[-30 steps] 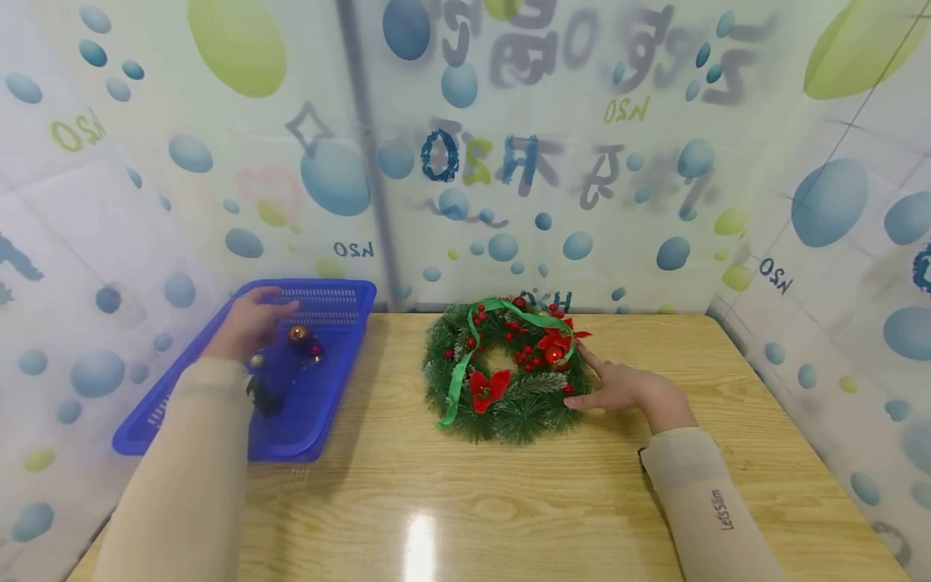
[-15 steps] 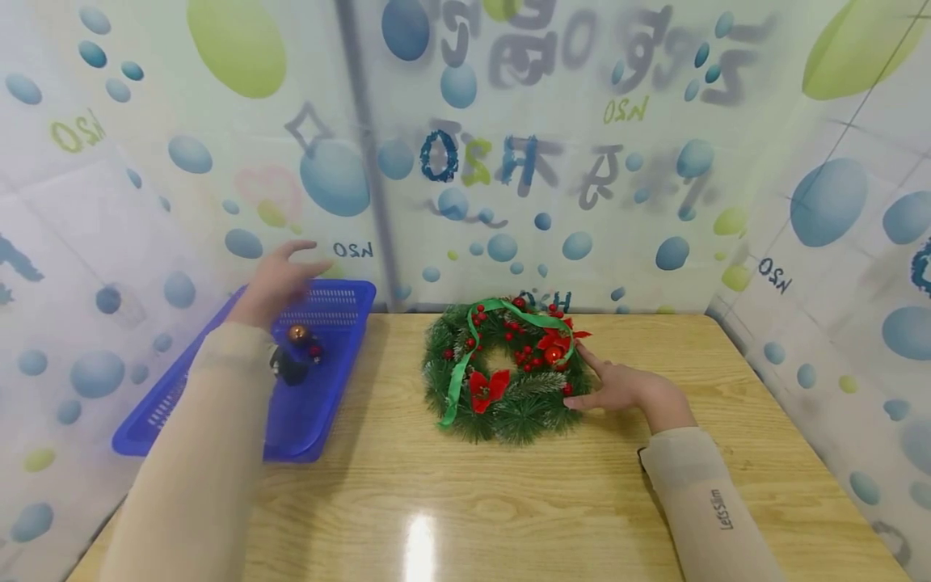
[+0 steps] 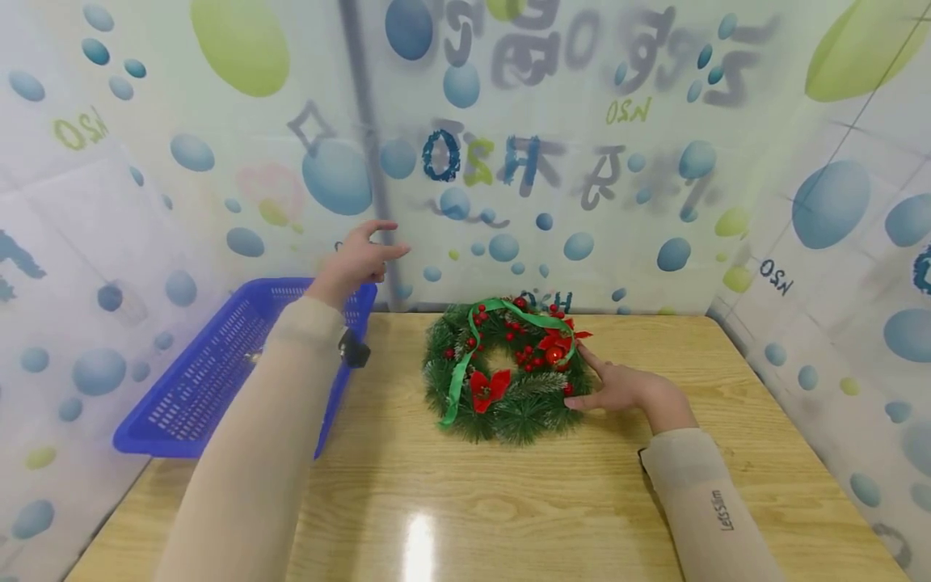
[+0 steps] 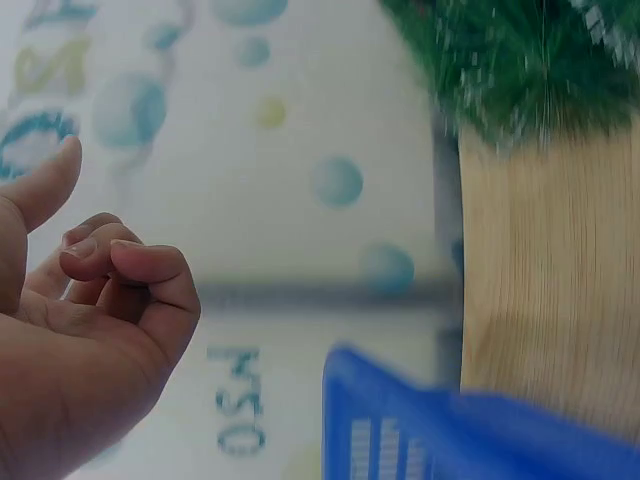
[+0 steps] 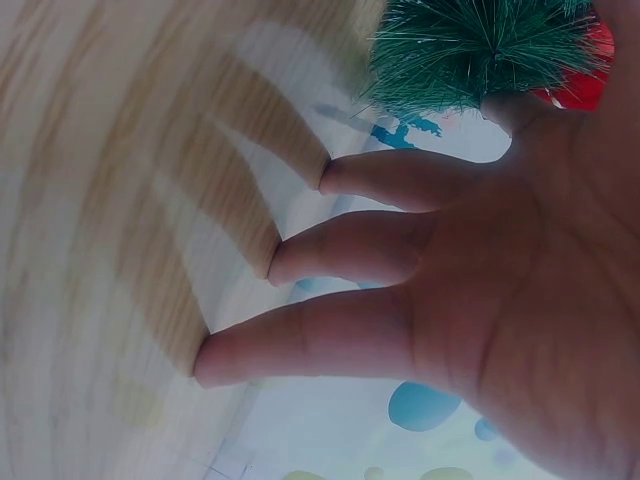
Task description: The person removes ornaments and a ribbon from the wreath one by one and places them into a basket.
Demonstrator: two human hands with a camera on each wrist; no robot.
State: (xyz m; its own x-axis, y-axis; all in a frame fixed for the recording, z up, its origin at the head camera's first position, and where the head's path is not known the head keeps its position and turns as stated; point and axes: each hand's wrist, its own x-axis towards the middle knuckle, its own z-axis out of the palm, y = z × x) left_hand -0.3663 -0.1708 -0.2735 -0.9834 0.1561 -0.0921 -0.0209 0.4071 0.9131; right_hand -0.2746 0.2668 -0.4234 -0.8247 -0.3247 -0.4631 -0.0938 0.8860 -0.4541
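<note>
My left hand (image 3: pixel 360 260) is raised over the far right corner of the blue basket (image 3: pixel 207 368), its thumb and one finger apart. In the left wrist view its other fingers (image 4: pixel 165 290) curl toward the palm, with no thing seen between them. At mid-table lies a green pine wreath (image 3: pixel 520 416) with red berries, red flowers (image 3: pixel 489 390) and a loose green ribbon (image 3: pixel 458 376). My right hand (image 3: pixel 618 385) is spread at the wreath's right side, thumb and finger at its edge. In the right wrist view, three straight fingertips (image 5: pixel 215 365) rest on the table.
The basket stands on the left of the wooden table (image 3: pixel 465 501), with a small shiny ball (image 3: pixel 251 356) showing in it. My left sleeve (image 3: pixel 250 453) covers much of the basket. Patterned curtains (image 3: pixel 502 162) hang close behind and at both sides.
My left hand has risen out of the basket and moved right toward the wreath. The right hand, wreath and basket have stayed put.
</note>
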